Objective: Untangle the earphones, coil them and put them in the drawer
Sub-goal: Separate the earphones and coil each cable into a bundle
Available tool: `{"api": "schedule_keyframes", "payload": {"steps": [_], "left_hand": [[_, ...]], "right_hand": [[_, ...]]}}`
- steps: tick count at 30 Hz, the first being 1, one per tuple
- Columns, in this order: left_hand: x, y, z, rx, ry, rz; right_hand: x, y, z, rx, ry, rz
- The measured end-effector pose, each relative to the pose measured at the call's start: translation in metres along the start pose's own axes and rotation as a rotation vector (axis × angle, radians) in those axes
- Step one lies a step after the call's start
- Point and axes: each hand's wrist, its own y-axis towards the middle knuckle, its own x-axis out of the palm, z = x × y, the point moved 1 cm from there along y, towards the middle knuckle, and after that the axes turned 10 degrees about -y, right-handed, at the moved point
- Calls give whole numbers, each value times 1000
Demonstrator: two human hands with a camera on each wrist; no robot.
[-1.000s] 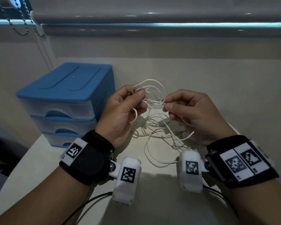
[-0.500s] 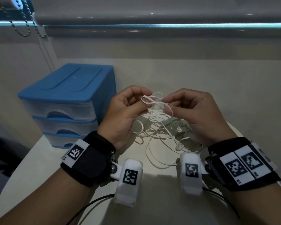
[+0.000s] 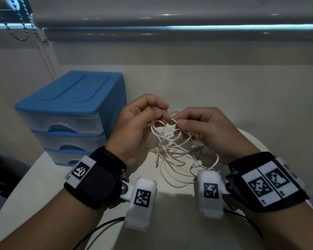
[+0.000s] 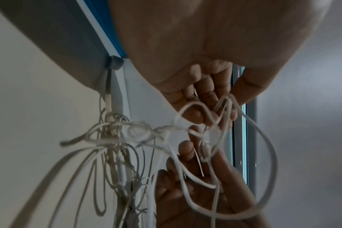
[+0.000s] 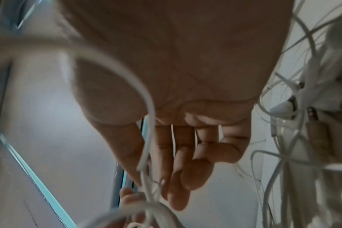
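Note:
A tangle of white earphones (image 3: 172, 145) hangs between my two hands above the round white table (image 3: 34, 179). My left hand (image 3: 163, 112) pinches a strand at the top of the tangle with thumb and fingertips. Facing it, my right hand (image 3: 179, 123) pinches the same loop a finger's width away. An earbud (image 3: 196, 164) dangles near the right wrist. In the left wrist view the cable (image 4: 195, 138) loops over both hands' fingers. The right wrist view has a strand (image 5: 148, 138) running past the thumb, with earbuds (image 5: 283, 109) at the right. The blue drawer unit (image 3: 70, 109) stands left, its drawers closed.
The drawer unit has three clear-fronted drawers, the top one (image 3: 61, 123) level with my left hand. A roller blind (image 3: 170, 18) with a bead chain (image 3: 22, 24) hangs behind. Black cables (image 3: 101, 230) trail from the wrist cameras over the table's near edge.
Both hands have drawn close together at the top of the tangle. The wide loops held up a second ago have collapsed into a tighter bundle hanging lower.

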Motion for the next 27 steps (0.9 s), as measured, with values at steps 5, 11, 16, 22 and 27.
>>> {"api": "schedule_keyframes", "payload": {"steps": [5, 11, 16, 22, 27], "left_hand": [[-1, 1, -3, 42, 150, 38], [3, -1, -5, -14, 200, 83], [3, 0, -3, -44, 155, 81], [3, 1, -4, -104, 109, 92], [5, 1, -3, -125, 88, 75]], "right_hand": [[-1, -1, 0, -43, -41, 42], [-1, 1, 0, -99, -20, 123], [-4, 3, 1, -75, -18, 189], [-2, 5, 1, 22, 105, 123], [4, 2, -3, 78, 299, -24]]}}
